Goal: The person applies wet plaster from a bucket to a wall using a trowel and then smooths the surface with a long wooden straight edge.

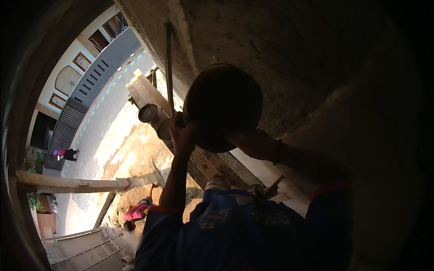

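A dark round bucket [224, 101] is raised in front of me, close to a rough wall. Deep shadow hides its detail and whatever it may contain. My left hand [183, 136] grips its lower left edge, the forearm coming up almost straight from below. At its lower right edge, my right hand [257, 143] also holds on, with a dark band around the wrist; the fingertips are lost in shadow.
Wooden scaffold planks [205, 165] run below me, with a small bucket [148, 113] on them. A thin upright pole [169, 72] stands beside the wall [289, 49]. A wooden beam [72, 183] crosses at left. Down below are a person in pink [137, 211] and another by a gate [66, 154].
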